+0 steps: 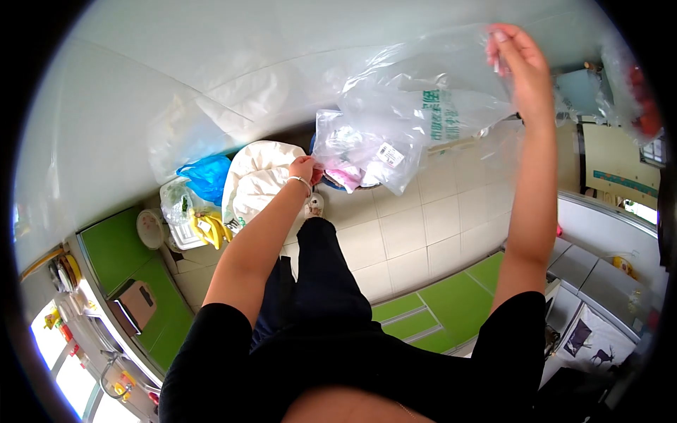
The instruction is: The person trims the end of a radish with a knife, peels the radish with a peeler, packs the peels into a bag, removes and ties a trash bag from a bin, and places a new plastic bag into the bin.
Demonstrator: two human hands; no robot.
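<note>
A clear plastic bag (444,106) with green printing and a white label is stretched between my two hands. My left hand (305,170) is closed on its lower left corner, beside a cream cloth sack (261,176). Raised at the upper right, my right hand (518,63) pinches the bag's other end. Beneath the bag's left part, a dark-rimmed bin (370,185) shows, with something pink and white at its opening, partly hidden by the plastic.
A blue plastic bag (206,178) and bananas (210,229) lie left of the sack, near a white bucket (151,229). Green cabinets (130,282) stand at left. The tiled floor (402,243) spreads below the bag. A bag with red contents (642,106) hangs at the far right.
</note>
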